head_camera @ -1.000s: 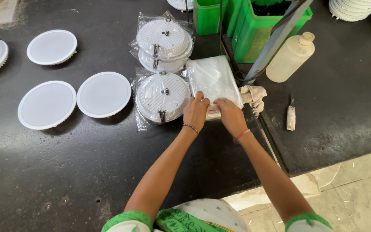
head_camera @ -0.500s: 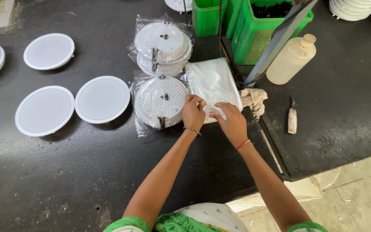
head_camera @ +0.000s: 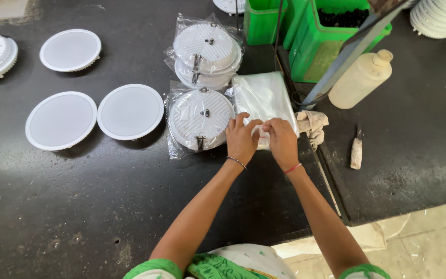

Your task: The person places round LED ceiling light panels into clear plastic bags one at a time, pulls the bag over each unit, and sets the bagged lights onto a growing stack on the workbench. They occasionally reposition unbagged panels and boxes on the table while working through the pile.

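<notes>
Both hands pinch the near edge of a stack of clear plastic bags point(head_camera: 264, 98): left hand point(head_camera: 242, 138) & right hand point(head_camera: 282, 140) fingers closed on the film, close together. Stack lies mid-bench, towards the black bench's point(head_camera: 78, 206) right edge. Bagged white round lamp point(head_camera: 200, 119) just left of left hand, touching stack. Crumpled rag point(head_camera: 312, 124) just right of right hand. Cream bottle point(head_camera: 360, 80) further right.
</notes>
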Motion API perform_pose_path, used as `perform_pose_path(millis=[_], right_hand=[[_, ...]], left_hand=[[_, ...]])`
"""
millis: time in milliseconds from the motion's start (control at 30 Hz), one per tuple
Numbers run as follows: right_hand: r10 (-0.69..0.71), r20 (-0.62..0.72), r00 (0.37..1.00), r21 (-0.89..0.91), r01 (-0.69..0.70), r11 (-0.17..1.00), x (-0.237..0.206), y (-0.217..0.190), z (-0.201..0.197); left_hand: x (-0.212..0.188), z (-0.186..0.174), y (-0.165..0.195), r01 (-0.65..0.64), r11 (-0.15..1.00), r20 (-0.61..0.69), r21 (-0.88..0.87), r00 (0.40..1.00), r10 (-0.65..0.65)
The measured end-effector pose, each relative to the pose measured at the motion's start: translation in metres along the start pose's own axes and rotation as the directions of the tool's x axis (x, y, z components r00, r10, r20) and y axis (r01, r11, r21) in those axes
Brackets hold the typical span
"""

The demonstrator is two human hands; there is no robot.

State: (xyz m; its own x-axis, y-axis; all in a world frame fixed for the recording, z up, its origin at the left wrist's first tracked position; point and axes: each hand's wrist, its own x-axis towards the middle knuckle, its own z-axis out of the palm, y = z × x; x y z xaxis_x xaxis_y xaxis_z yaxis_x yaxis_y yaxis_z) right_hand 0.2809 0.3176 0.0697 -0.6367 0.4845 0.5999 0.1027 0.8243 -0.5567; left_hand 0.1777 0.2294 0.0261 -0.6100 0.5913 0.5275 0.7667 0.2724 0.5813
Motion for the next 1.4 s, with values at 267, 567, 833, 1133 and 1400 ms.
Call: perform_pose_path(millis=[267,567,833,1133,1400], right_hand=[[-0.044,0.04,0.998,-0.022,0.045,0.999,-0.039,-0.023,-0.036],[0.057,-0.128,0.99,-0.281,-0.091,0.955,-0.063,-0.018,-0.104],[0.102,-0.451,0.887,-0.05,-0.139,0.989,-0.081,-0.047,-0.193],[0.029,-0.085,0.996,-0.123,-0.04,0.992,-0.038,-0.145,-0.157],[0.023,0.311,0.95,0.385,-0.148,0.911,0.0,-0.224,-0.088]], left_hand=[[-0.006,0.02,-0.002,-0.114,0.99,-0.153,0.08,0.98,0.125],[-0.012,0.022,-0.001,-0.177,0.983,-0.141,0.041,0.973,0.182],[-0.016,0.009,-0.005,-0.173,0.985,-0.052,-0.001,0.984,0.172],[0.009,-0.156,0.063,0.107,0.611,0.372,-0.785,0.869,0.326],[-0.042,-0.286,0.059,0.214,0.775,0.233,-0.594,0.968,-0.088]])
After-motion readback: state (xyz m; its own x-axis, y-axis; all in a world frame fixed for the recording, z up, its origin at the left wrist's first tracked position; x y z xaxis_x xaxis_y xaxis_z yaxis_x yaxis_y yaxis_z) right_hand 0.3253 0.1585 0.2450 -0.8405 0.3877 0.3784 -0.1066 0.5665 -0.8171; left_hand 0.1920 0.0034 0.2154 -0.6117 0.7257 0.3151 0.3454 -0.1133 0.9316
